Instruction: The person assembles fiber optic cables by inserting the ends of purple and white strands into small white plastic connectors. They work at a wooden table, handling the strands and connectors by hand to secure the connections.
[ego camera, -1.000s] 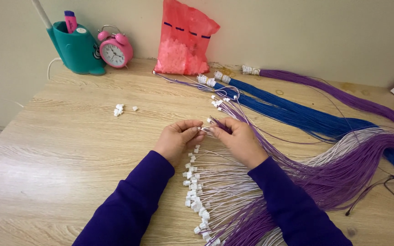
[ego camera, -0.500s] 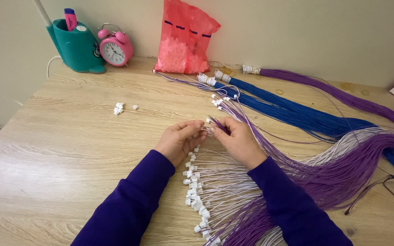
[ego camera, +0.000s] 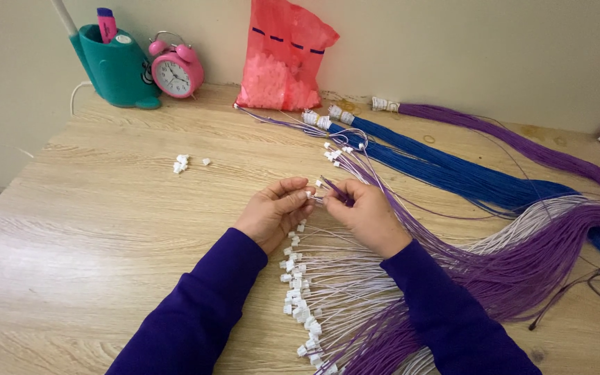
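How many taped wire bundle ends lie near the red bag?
3: two blue bundle ends side by side just right of the red bag, one purple bundle end farther right. Others may be hidden.

Long dark purple sleeves cover both arms to the wrists; hands (ego camera: pixel 321 212) bare

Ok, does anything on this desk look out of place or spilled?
Only slightly: a few loose white connectors lie alone on the wooden table, apart from the row of fitted ones beneath the left hand and right hand. Nothing looks spilled or damaged.
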